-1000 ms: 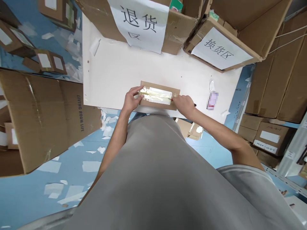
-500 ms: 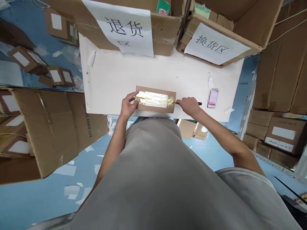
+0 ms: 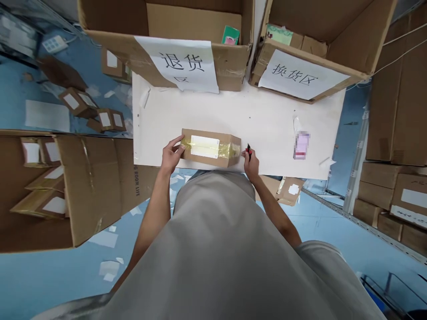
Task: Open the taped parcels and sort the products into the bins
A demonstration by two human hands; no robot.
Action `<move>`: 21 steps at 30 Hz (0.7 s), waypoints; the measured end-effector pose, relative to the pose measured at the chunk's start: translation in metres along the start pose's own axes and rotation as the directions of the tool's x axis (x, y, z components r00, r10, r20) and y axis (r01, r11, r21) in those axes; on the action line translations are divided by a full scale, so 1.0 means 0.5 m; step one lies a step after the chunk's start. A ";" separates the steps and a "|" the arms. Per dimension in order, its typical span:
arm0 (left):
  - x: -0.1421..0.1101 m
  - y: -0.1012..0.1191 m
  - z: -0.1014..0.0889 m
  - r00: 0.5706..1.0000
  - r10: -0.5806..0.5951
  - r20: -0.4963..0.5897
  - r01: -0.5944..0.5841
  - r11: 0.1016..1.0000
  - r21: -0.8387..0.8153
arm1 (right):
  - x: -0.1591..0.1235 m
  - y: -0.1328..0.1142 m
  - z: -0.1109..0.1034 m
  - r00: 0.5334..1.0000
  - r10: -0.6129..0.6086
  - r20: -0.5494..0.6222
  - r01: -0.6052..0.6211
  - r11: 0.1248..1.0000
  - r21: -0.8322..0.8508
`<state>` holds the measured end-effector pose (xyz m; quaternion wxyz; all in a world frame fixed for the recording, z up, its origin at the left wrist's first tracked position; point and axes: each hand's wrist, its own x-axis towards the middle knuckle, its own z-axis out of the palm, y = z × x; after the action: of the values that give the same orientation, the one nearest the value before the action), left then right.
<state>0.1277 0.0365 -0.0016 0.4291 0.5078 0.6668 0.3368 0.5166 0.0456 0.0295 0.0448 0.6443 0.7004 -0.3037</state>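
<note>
A small cardboard box point(image 3: 205, 156) with a white label and shiny yellowish tape lies near the front edge of the white table, its taped right end partly showing. My left hand point(image 3: 171, 155) grips the box's left end, thumb and fingers on it. Just off the right end, my right hand point(image 3: 251, 164) is closed around a small red-and-black utility knife point(image 3: 248, 151), whose dark part points away from me. Whether the right fingertips touch the box I cannot tell.
Two large open cartons with paper signs, one at back left point(image 3: 230, 66) and one at back right point(image 3: 256, 73), stand on the table point(image 3: 267, 120). A blurred pink item point(image 3: 302, 144) lies at right. Another big carton point(image 3: 96, 182) with parcels stands left; stacked boxes point(image 3: 376, 178) are at right.
The box has tilted so its right end shows. My right hand has turned and now holds the knife upward beside that end. My left hand stays on the left end.
</note>
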 end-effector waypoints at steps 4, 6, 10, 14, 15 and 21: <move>0.001 -0.028 -0.035 0.981 -0.120 -0.149 0.116 0.993 -0.038 | 0.020 -0.054 0.006 0.999 0.030 -0.025 -0.027 0.989 0.142; 0.002 -0.041 -0.047 0.974 -0.151 -0.170 0.149 0.988 -0.025 | 0.024 -0.082 -0.001 0.998 0.035 -0.058 -0.020 0.968 0.252; 0.013 -0.049 -0.020 0.981 -0.180 -0.073 0.181 0.983 0.014 | 0.005 -0.114 -0.049 0.967 0.081 -0.240 0.011 0.933 0.359; 0.036 -0.024 0.080 0.971 -0.203 0.127 0.206 0.979 -0.012 | -0.022 -0.126 -0.124 0.941 0.083 -0.329 -0.008 0.974 0.225; 0.041 -0.015 0.103 0.962 -0.202 0.186 0.208 0.978 -0.011 | -0.025 -0.131 -0.138 0.943 0.090 -0.322 -0.036 0.985 0.169; 0.053 0.051 0.113 0.973 -0.080 0.215 0.092 0.995 -0.047 | -0.029 -0.175 -0.139 0.957 0.121 -0.265 -0.137 0.990 -0.043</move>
<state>0.1861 0.0696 -0.0079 0.5263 0.4992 0.6288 0.2803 0.4606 0.0675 0.1247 -0.0086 0.7215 0.6655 -0.1908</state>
